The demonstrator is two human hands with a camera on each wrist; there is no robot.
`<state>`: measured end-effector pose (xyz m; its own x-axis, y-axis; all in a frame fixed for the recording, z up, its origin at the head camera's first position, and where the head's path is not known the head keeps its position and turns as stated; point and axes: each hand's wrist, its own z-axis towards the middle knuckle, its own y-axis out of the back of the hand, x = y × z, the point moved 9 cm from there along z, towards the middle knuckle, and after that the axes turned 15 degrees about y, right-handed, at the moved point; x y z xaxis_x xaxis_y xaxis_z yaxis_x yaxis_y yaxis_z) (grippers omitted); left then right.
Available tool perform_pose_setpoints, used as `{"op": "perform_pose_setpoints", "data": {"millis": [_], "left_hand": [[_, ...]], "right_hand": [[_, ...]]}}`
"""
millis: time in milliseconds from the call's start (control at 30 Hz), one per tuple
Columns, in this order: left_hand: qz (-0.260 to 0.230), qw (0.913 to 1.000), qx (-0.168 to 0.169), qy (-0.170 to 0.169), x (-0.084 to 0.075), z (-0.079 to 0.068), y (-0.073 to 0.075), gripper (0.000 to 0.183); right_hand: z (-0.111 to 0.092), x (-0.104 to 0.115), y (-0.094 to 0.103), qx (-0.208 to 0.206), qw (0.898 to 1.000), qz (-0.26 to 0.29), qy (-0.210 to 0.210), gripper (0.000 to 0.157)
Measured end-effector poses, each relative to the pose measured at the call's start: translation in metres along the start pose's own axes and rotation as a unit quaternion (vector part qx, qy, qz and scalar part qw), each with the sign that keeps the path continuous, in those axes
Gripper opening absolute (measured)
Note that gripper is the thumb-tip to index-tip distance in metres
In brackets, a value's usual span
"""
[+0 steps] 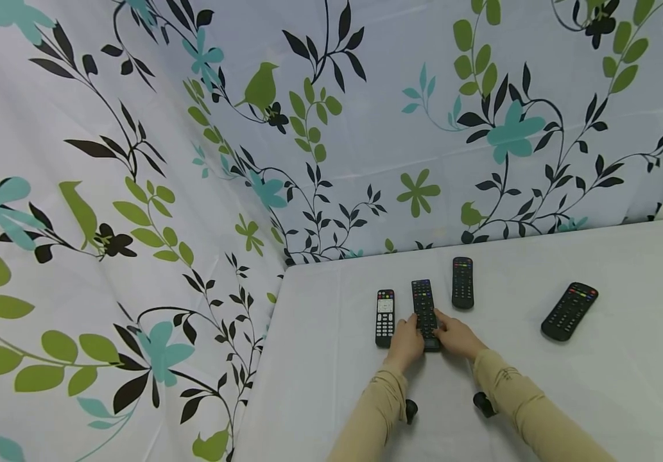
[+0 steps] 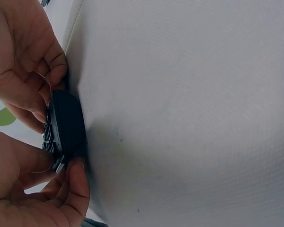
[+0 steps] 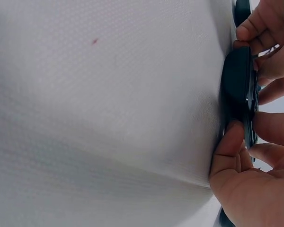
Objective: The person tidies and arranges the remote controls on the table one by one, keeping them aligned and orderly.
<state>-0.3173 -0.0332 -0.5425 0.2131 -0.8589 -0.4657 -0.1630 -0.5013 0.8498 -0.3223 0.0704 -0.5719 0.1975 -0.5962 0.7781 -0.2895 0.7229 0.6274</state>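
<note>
Near the table's middle, a slim black remote control [image 1: 423,305] with dark keys lies lengthwise away from me. My left hand [image 1: 406,340] grips its near left side and my right hand [image 1: 457,335] its near right side. In the left wrist view, the remote's near end [image 2: 68,123] shows between both hands, thumb and fingers of the left hand [image 2: 42,189] pinching the edge. The right wrist view has the right hand [image 3: 255,175] curled at the remote's side [image 3: 236,82]. Just left lies a black remote with white keys [image 1: 385,317]. Fingers cover part of the held remote's lower keys.
Behind and to the right lies another black remote [image 1: 463,282]. Farther right, a wider black remote [image 1: 570,311] sits at a slant. All are on a white-covered table [image 1: 319,385]. A leaf-and-bird patterned curtain [image 1: 360,128] hangs along the back and left sides.
</note>
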Motion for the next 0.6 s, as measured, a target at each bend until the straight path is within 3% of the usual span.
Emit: {"op": "perform_pose_setpoints", "data": {"millis": [600], "left_hand": [[0.003,0.9986,-0.047,-0.025,-0.005,-0.003,0.012,0.037]], "right_hand": [[-0.006,0.007,0.008,-0.023,1.0,-0.014,0.01,0.052]]}}
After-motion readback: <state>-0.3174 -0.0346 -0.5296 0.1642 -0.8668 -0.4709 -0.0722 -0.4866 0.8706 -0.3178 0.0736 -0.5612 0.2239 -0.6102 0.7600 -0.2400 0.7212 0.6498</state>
